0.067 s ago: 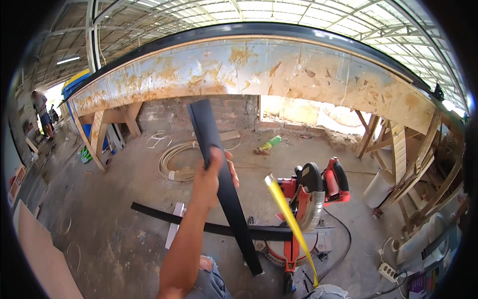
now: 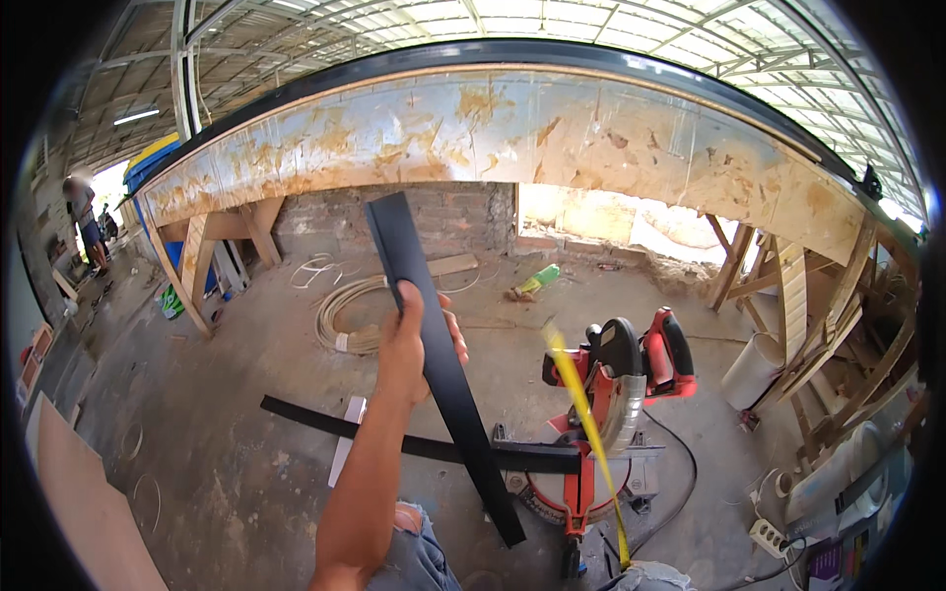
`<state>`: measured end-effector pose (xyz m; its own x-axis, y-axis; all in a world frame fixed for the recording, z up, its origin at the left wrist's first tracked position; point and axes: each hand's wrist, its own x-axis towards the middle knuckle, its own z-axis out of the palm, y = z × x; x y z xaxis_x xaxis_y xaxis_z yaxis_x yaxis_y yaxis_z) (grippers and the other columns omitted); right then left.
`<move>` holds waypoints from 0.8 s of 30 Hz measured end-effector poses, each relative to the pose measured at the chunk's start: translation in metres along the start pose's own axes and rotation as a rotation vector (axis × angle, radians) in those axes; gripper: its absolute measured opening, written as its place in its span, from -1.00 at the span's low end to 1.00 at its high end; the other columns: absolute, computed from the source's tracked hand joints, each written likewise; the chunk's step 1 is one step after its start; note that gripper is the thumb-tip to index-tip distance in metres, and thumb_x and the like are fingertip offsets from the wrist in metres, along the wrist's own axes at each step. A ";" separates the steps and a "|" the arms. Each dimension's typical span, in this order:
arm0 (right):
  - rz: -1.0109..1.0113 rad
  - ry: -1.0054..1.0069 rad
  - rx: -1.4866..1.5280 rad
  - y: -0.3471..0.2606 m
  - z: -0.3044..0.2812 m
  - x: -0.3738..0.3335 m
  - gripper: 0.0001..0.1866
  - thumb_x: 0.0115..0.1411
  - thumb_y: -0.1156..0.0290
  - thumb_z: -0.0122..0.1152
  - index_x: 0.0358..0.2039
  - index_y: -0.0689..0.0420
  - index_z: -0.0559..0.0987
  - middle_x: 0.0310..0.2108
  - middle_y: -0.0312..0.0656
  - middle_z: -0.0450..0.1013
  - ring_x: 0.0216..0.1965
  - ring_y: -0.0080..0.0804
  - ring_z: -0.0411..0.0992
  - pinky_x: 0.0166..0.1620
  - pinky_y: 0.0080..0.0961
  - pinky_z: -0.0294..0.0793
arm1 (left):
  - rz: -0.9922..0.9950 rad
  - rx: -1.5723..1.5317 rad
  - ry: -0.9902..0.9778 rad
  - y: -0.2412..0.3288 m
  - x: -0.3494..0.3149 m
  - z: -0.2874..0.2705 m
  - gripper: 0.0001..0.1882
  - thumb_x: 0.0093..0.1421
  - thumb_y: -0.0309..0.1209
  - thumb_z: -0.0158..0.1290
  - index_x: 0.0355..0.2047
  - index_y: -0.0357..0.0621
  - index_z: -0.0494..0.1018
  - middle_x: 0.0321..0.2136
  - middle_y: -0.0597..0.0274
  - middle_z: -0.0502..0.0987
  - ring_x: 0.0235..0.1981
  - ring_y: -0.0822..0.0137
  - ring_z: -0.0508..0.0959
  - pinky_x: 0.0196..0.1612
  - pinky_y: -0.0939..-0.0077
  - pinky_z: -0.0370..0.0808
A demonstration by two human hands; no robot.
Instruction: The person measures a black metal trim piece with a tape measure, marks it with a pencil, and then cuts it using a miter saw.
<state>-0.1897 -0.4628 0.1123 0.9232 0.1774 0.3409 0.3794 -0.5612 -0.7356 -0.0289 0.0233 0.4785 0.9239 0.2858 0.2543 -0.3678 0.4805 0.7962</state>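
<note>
My left hand (image 2: 406, 345) is closed around a long flat black profile strip (image 2: 448, 379), thumb along its left edge and fingertips showing past its right edge. The strip slants from upper left down toward my knees. A yellow tape measure blade (image 2: 588, 424) rises from beside my right knee, its free end up in the air; its case is out of the picture. My right hand does not show. Behind the blade stands a red and black miter saw (image 2: 616, 394). Another black strip (image 2: 315, 418) rests across the saw's base and a white block (image 2: 344, 448).
A coil of pale cable (image 2: 340, 313) and a green bottle (image 2: 539, 279) lie on the concrete floor beyond. A long stained workbench (image 2: 493, 128) spans the far side on wooden legs. At right are a white bucket (image 2: 751, 366) and a power strip (image 2: 769, 537). A person (image 2: 84, 222) stands far left.
The tape blade's free end has swung slightly right and lies blurred. The held strip has shifted a little, its top end moving slightly left and its lower end slightly right.
</note>
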 end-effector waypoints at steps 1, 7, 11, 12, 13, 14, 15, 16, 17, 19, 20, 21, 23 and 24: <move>0.019 -0.024 0.024 -0.013 -0.001 0.006 -0.53 0.08 0.41 0.38 0.03 0.15 0.52 -0.09 0.05 0.44 -0.16 0.09 0.50 -0.05 -0.21 0.52 | 0.022 0.098 0.080 0.000 0.003 -0.004 -0.24 0.26 0.40 -0.06 -0.25 -0.20 0.39 -0.56 0.18 0.46 -0.62 0.26 0.55 -0.51 0.29 0.54; -0.001 -0.042 0.106 -0.101 0.009 0.069 -0.60 0.12 0.42 0.34 -0.02 0.19 0.52 -0.18 0.05 0.45 -0.22 0.05 0.50 -0.09 -0.22 0.51 | 0.026 0.006 0.114 -0.016 0.007 -0.006 -0.26 0.31 0.38 -0.12 -0.31 -0.16 0.40 -0.55 0.19 0.45 -0.58 0.23 0.54 -0.46 0.26 0.57; -0.071 -0.156 0.122 -0.134 0.031 0.099 -0.60 0.19 0.39 0.29 0.01 0.23 0.48 -0.09 0.13 0.43 -0.08 0.14 0.48 0.00 -0.16 0.49 | 0.004 0.039 0.100 -0.019 0.006 -0.011 -0.23 0.30 0.41 -0.15 -0.31 -0.18 0.42 -0.55 0.19 0.45 -0.55 0.24 0.55 -0.41 0.26 0.57; -0.074 -0.161 0.128 -0.138 0.033 0.102 -0.60 0.19 0.39 0.29 0.01 0.23 0.48 -0.09 0.13 0.43 -0.08 0.14 0.48 0.00 -0.16 0.49 | -0.013 0.043 0.085 -0.018 0.005 -0.012 -0.22 0.29 0.42 -0.15 -0.30 -0.18 0.42 -0.55 0.18 0.45 -0.54 0.24 0.55 -0.39 0.26 0.57; -0.076 -0.214 0.140 -0.143 0.034 0.104 -0.60 0.20 0.39 0.28 0.03 0.23 0.47 -0.08 0.14 0.43 -0.06 0.14 0.47 0.02 -0.15 0.48 | -0.010 0.047 0.089 -0.016 0.004 -0.014 -0.22 0.29 0.42 -0.15 -0.30 -0.18 0.42 -0.55 0.18 0.45 -0.54 0.24 0.55 -0.39 0.26 0.57; -0.078 -0.266 0.151 -0.145 0.035 0.105 -0.59 0.22 0.39 0.26 0.05 0.23 0.45 -0.07 0.15 0.43 -0.03 0.15 0.46 0.03 -0.14 0.47 | -0.018 0.025 0.067 -0.015 0.003 -0.015 -0.20 0.28 0.43 -0.16 -0.28 -0.18 0.43 -0.54 0.18 0.45 -0.53 0.25 0.54 -0.38 0.26 0.57; -0.079 -0.267 0.150 -0.142 0.036 0.105 -0.59 0.22 0.39 0.26 0.05 0.23 0.45 -0.07 0.15 0.43 -0.03 0.15 0.46 0.03 -0.14 0.47 | -0.027 -0.001 0.042 -0.013 0.002 -0.014 -0.19 0.27 0.45 -0.17 -0.27 -0.19 0.43 -0.53 0.18 0.46 -0.51 0.25 0.54 -0.37 0.26 0.57; -0.098 -0.281 0.125 -0.138 0.039 0.104 -0.59 0.23 0.39 0.25 0.06 0.23 0.45 -0.06 0.15 0.42 -0.03 0.16 0.46 0.04 -0.14 0.47 | -0.027 -0.003 0.042 -0.012 0.001 -0.011 -0.19 0.27 0.45 -0.17 -0.27 -0.19 0.43 -0.53 0.18 0.46 -0.51 0.25 0.54 -0.37 0.26 0.57; -0.117 -0.295 0.100 -0.135 0.040 0.104 -0.59 0.24 0.40 0.24 0.07 0.24 0.44 -0.05 0.15 0.42 -0.02 0.17 0.46 0.04 -0.14 0.47 | -0.013 0.024 0.118 -0.011 0.000 -0.006 -0.17 0.25 0.47 -0.17 -0.32 -0.20 0.43 -0.55 0.18 0.46 -0.52 0.25 0.55 -0.39 0.26 0.56; -0.132 -0.289 0.121 -0.140 0.042 0.107 -0.59 0.24 0.39 0.24 0.07 0.24 0.44 -0.04 0.15 0.42 -0.02 0.18 0.46 0.04 -0.13 0.47 | -0.003 0.053 0.199 -0.009 -0.001 -0.003 -0.14 0.24 0.49 -0.18 -0.38 -0.22 0.43 -0.56 0.17 0.45 -0.52 0.24 0.56 -0.42 0.26 0.56; -0.149 -0.281 0.142 -0.143 0.043 0.110 -0.59 0.24 0.39 0.23 0.07 0.24 0.44 -0.04 0.15 0.42 -0.02 0.18 0.46 0.04 -0.13 0.47 | -0.006 0.035 0.189 -0.009 -0.001 -0.003 -0.14 0.23 0.49 -0.18 -0.37 -0.21 0.43 -0.55 0.18 0.45 -0.49 0.25 0.56 -0.41 0.26 0.56; -0.144 -0.279 0.141 -0.144 0.042 0.112 -0.59 0.24 0.39 0.23 0.07 0.24 0.44 -0.04 0.15 0.42 -0.02 0.18 0.46 0.04 -0.13 0.47 | -0.011 0.017 0.174 -0.010 0.001 -0.001 -0.14 0.23 0.50 -0.18 -0.36 -0.21 0.43 -0.54 0.18 0.45 -0.46 0.25 0.57 -0.40 0.26 0.56; -0.170 -0.270 0.154 -0.146 0.040 0.116 -0.59 0.25 0.39 0.22 0.07 0.25 0.44 -0.04 0.16 0.41 -0.02 0.20 0.45 0.04 -0.12 0.48 | -0.033 -0.008 0.151 -0.013 0.002 0.003 -0.14 0.20 0.52 -0.18 -0.33 -0.18 0.42 -0.52 0.19 0.46 -0.47 0.25 0.56 -0.37 0.24 0.57; -0.169 -0.273 0.154 -0.146 0.041 0.118 -0.59 0.25 0.39 0.22 0.07 0.25 0.44 -0.04 0.16 0.41 -0.02 0.20 0.45 0.04 -0.12 0.48 | -0.047 -0.033 0.135 -0.013 0.002 0.002 -0.13 0.17 0.54 -0.18 -0.29 -0.15 0.42 -0.49 0.21 0.46 -0.48 0.25 0.56 -0.34 0.22 0.58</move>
<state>-0.1336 -0.3268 0.2361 0.8210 0.4783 0.3118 0.5137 -0.3805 -0.7690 -0.0220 0.0164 0.4698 0.9184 0.3701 0.1398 -0.3302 0.5224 0.7862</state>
